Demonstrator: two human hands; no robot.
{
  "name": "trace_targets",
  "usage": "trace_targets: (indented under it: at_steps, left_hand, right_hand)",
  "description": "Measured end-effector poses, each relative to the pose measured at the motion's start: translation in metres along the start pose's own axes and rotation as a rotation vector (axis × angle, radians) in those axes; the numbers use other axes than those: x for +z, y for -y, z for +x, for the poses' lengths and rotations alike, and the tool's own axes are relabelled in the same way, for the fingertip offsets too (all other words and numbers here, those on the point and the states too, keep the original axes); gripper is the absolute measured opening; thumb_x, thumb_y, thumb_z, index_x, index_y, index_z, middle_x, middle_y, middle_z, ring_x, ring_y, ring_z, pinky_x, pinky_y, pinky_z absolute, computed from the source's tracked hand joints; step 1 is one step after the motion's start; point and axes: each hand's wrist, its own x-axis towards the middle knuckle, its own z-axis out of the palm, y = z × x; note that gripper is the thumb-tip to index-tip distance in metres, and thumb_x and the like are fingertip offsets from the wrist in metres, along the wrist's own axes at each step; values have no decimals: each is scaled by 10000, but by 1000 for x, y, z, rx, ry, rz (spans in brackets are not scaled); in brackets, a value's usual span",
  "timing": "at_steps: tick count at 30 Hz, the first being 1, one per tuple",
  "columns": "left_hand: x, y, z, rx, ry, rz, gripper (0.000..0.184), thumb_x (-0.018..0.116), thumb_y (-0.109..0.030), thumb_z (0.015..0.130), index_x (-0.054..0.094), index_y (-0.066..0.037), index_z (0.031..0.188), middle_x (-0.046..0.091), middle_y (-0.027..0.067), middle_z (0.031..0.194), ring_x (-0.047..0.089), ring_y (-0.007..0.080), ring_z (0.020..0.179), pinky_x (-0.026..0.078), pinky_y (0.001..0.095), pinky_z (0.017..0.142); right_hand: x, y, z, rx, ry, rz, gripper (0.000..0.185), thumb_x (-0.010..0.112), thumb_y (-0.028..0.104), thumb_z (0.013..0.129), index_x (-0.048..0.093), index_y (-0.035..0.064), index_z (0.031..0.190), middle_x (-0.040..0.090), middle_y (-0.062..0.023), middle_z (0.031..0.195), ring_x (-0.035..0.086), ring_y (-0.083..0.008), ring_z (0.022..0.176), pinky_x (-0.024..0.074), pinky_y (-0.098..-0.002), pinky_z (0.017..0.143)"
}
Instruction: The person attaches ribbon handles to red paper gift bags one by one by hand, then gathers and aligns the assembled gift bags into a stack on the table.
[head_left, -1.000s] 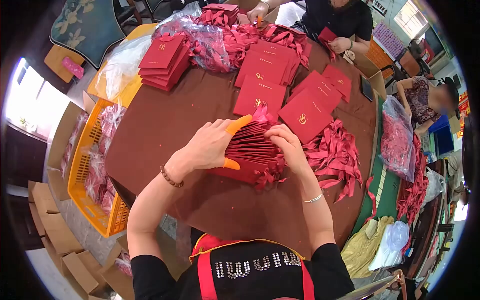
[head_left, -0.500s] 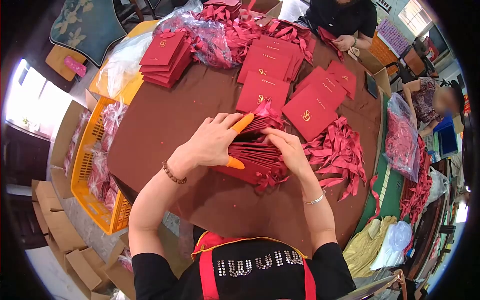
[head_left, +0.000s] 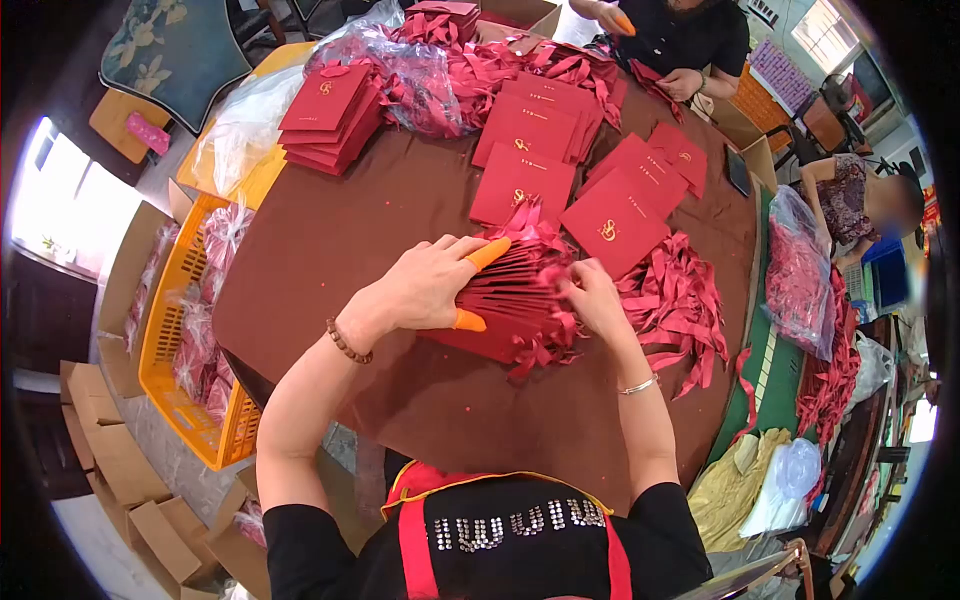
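Note:
A stack of red paper gift bags (head_left: 510, 300) stands on edge before me, fanned at the top, with red ribbon handles at its right end. My left hand (head_left: 425, 283) is closed around the stack's left end, and orange finger cots cover its thumb and index finger. At the right end, my right hand (head_left: 597, 303) has its fingers curled in against the ribbon handles (head_left: 553, 280); slight blur softens the fingertips. A heap of loose red ribbons (head_left: 680, 310) lies right beside it.
Flat red bags (head_left: 615, 225) with gold lettering overlap behind the stack, and more bags (head_left: 330, 105) pile up at the back left. A yellow crate (head_left: 165, 340) of wrapped bundles stands left of the table. Across the table a person (head_left: 690, 50) handles a red item; another sits at right.
My right hand has drawn back to the right from the stack's top gap, which has closed up. My left hand stays put. The person opposite has raised a hand with an orange finger cot.

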Motion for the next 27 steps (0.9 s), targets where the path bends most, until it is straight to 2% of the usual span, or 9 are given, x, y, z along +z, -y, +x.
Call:
trace_targets:
  at_steps: [3, 5, 8, 11, 15, 17, 22, 25, 27]
  left_hand:
    - [-3, -1, 3, -30, 7, -13, 954, 767, -360, 653, 274, -41, 1405, 431, 167, 1310, 467, 322, 1136, 405, 397, 932]
    - [-7, -5, 2, -77, 11, -60, 994, 775, -361, 649, 230, -55, 1421, 461, 176, 1271, 498, 332, 1096, 412, 402, 921]
    - [-1, 0, 2, -117, -28, -102, 1072, 801, -346, 620, 165, -73, 1439, 490, 180, 1223, 539, 337, 1036, 439, 398, 882]
    - [1, 2, -2, -58, -182, -117, 1164, 824, -342, 591, 85, -94, 1456, 542, 166, 1103, 564, 352, 935, 489, 397, 763]
    - [-1, 5, 0, -60, -205, -123, 1199, 839, -319, 567, 66, -110, 1459, 550, 174, 1064, 571, 360, 911, 496, 395, 728]
    - [-7, 3, -1, -81, -115, -212, 1207, 838, -325, 572, 48, -121, 1461, 540, 177, 1071, 569, 361, 923, 492, 403, 731]
    - [-19, 8, -3, -139, -9, -202, 1163, 836, -300, 593, 84, -116, 1461, 510, 172, 1238, 527, 306, 1106, 452, 364, 888]
    - [-7, 35, -19, 16, -206, -392, 1269, 850, -384, 553, 7, -131, 1466, 331, 166, 1417, 367, 274, 1288, 377, 358, 1004]
    - [9, 51, -40, 24, -311, -951, 1375, 845, -441, 501, -99, -145, 1455, 126, 150, 1505, 205, 268, 1367, 260, 397, 1084]
  right_hand:
    - [2, -16, 1, -153, -313, -343, 269, 587, 242, 871, 591, -9, 968, 475, -86, 1214, 573, -172, 975, 468, -331, 795]
    - [-5, 14, -4, -235, -191, 317, 510, 555, 164, 830, 435, 3, 1299, 316, -183, 1423, 317, -289, 1321, 302, -372, 1050]
    - [6, 41, -12, -484, 151, 603, 904, 588, 157, 745, 45, 24, 1455, 66, -148, 1520, 45, -239, 1409, 73, -346, 1132]
    - [12, 67, -22, -364, 188, 807, 1211, 798, 155, 578, -31, 41, 1454, 33, -154, 1521, 45, -237, 1407, 92, -347, 1131]
    - [0, 46, -7, -543, 225, 615, 1341, 875, 262, 511, -57, 50, 1452, 23, -164, 1518, 48, -232, 1406, 98, -364, 1131]
    - [-3, 42, -2, -598, 122, 144, 1301, 874, 254, 522, -9, 46, 1454, 73, -172, 1509, 70, -248, 1404, 86, -382, 1134]
    - [17, 41, 20, -557, 193, 364, 1094, 849, 160, 551, 174, 60, 1407, 275, -133, 1398, 255, -250, 1322, 215, -378, 1097]
    - [18, 43, 22, -562, 200, 446, 998, 832, 90, 554, 249, 85, 1364, 340, -94, 1334, 327, -222, 1270, 272, -349, 1071]
    - [15, 43, 23, -609, 174, 338, 1004, 834, 75, 542, 254, 93, 1361, 337, -88, 1333, 328, -220, 1268, 273, -347, 1069]
